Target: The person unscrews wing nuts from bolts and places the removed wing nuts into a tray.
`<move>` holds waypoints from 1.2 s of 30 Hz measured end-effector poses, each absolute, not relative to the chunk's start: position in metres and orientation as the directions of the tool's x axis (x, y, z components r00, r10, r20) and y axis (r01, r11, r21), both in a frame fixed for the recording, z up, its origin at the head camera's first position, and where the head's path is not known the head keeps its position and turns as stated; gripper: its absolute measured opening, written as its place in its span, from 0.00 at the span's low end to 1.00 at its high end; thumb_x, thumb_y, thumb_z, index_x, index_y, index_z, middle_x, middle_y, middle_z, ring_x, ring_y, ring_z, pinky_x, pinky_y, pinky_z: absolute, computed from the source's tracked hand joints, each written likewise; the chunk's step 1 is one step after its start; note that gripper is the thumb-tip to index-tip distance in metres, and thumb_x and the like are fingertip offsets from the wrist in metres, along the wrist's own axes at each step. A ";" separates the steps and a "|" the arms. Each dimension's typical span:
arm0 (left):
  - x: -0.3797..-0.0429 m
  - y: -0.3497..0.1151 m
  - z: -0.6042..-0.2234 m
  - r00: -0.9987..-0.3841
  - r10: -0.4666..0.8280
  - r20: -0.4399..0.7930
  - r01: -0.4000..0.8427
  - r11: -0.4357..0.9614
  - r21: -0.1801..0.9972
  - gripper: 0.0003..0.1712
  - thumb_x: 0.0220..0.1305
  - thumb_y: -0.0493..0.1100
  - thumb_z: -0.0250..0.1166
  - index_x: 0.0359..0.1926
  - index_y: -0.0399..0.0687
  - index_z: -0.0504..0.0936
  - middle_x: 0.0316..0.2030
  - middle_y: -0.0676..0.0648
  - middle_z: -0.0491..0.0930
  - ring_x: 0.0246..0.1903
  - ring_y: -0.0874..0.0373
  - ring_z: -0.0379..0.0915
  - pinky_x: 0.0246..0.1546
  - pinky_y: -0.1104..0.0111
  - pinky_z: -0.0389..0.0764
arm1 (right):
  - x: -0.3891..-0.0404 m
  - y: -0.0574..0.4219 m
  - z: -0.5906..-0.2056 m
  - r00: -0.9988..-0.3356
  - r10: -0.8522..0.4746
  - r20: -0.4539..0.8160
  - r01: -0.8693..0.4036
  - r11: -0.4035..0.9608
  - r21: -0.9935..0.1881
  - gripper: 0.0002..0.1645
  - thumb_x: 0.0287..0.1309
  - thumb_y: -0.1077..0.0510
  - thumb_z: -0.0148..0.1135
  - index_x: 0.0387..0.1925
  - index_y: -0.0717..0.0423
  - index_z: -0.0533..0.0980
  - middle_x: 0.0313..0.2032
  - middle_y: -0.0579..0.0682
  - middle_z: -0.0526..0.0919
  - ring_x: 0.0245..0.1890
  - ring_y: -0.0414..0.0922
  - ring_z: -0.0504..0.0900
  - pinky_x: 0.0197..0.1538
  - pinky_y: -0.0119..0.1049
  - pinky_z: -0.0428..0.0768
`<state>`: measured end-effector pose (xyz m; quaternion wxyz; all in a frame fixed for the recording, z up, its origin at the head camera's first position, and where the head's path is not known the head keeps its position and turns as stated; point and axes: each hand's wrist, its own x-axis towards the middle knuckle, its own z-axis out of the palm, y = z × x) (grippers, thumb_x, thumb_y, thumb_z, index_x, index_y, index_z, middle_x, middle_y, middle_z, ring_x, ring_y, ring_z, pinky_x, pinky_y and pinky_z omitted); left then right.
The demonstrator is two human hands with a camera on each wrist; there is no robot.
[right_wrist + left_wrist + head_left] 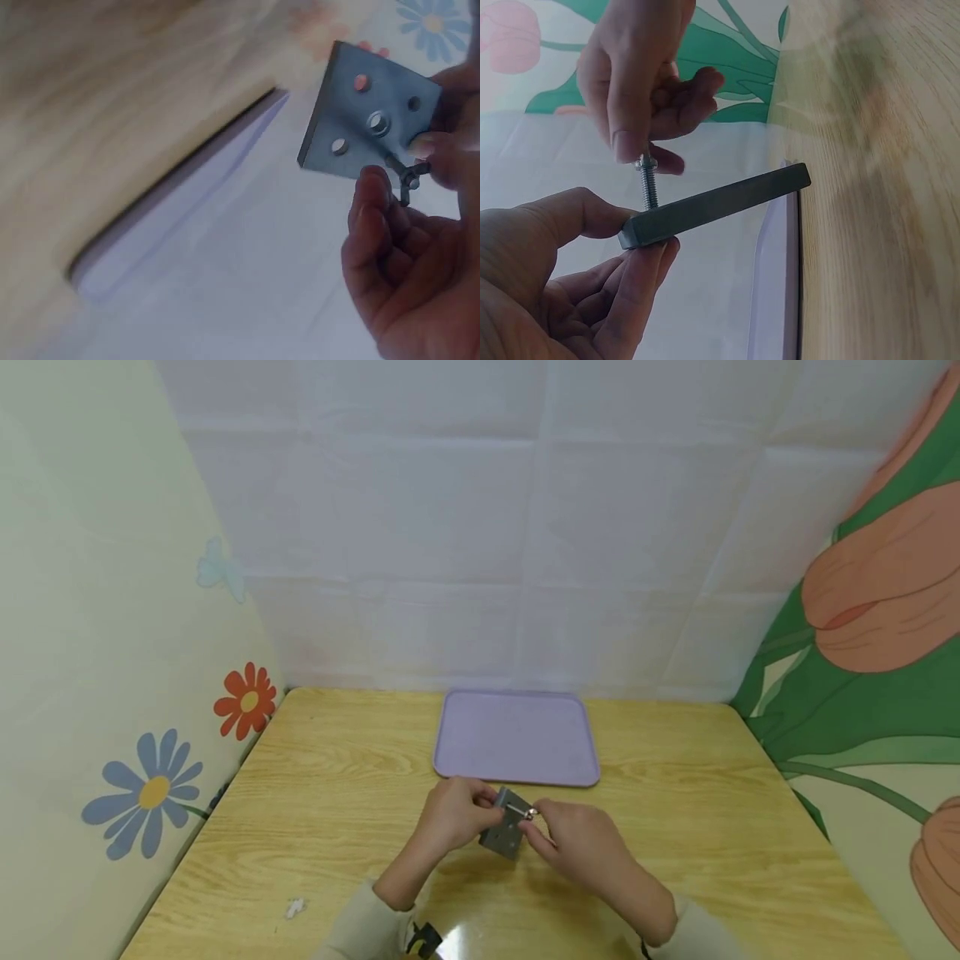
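Observation:
A grey square metal plate (pixel 504 838) with several round holes is held up over the table, tilted. The left hand (pixel 452 817) pinches it by one edge, thumb on one face and fingers on the other. A threaded bolt (pixel 649 192) stands out from the plate near that gripped edge. On its outer end sits a small silver wing nut (pixel 409 178). The right hand (pixel 588 845) pinches the wing nut between thumb and fingertips, its other fingers curled. The fingertips partly hide the nut in the left wrist view.
Behind the hands, a shallow lilac tray (pixel 517 781) lies on the wood-grain table (pixel 315 793). A small white scrap or mark (pixel 295 907) is at the table's front left. A pale cloth (pixel 450 527) hangs behind, with flower-printed cloths at both sides.

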<state>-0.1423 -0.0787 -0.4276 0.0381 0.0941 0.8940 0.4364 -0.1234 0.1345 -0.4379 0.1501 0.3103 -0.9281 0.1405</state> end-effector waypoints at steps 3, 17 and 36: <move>-0.142 -0.078 -0.428 -0.980 0.201 0.013 0.134 0.601 0.788 0.10 0.52 0.42 0.72 0.37 0.44 0.90 0.27 0.54 0.85 0.26 0.63 0.77 0.26 0.68 0.79 | -0.125 0.138 -0.442 -0.592 -0.619 0.516 -0.673 0.732 0.106 0.18 0.66 0.44 0.61 0.35 0.55 0.78 0.18 0.41 0.76 0.14 0.34 0.68 0.15 0.28 0.64; -0.143 -0.077 -0.428 -0.979 0.204 0.013 0.134 0.590 0.797 0.11 0.51 0.42 0.72 0.36 0.43 0.90 0.27 0.54 0.85 0.27 0.63 0.78 0.27 0.68 0.80 | -0.130 0.143 -0.428 -0.913 -0.370 -0.171 -0.007 0.433 -0.901 0.37 0.76 0.36 0.42 0.43 0.64 0.81 0.19 0.45 0.80 0.14 0.37 0.72 0.19 0.30 0.71; -0.144 -0.077 -0.430 -0.978 0.205 0.026 0.145 0.593 0.792 0.09 0.51 0.42 0.72 0.35 0.45 0.90 0.25 0.55 0.85 0.25 0.63 0.77 0.25 0.68 0.79 | -0.128 0.137 -0.434 -0.874 -0.413 -0.255 0.090 0.379 -0.921 0.34 0.73 0.35 0.48 0.32 0.61 0.80 0.15 0.43 0.75 0.12 0.35 0.68 0.18 0.28 0.66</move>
